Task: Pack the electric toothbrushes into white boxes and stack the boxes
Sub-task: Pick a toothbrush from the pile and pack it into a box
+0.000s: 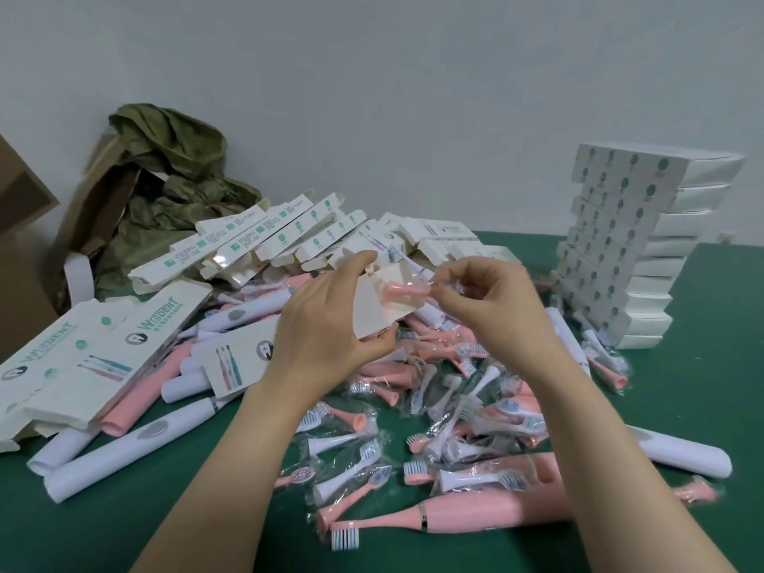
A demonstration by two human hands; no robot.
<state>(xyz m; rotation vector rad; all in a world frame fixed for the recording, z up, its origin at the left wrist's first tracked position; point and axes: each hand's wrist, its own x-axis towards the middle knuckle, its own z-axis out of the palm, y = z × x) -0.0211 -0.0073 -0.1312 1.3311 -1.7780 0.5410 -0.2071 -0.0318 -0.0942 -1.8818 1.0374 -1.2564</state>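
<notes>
Even, soft light, faint shadows; wide-angle bending at edges, slight blur.

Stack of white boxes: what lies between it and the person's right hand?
In the head view, a white toothbrush handle and plastic-wrapped brush heads lie between the stack and the right hand.

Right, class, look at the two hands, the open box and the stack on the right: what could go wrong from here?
1. The right hand pinches a wrapped pink brush head at the mouth of the white box that the left hand holds; its film could snag or slip.
2. The stack of boxes looks uneven and might topple as more go on.
3. Pink and white loose brush heads lie mixed, so a wrong colour could get packed.
</notes>
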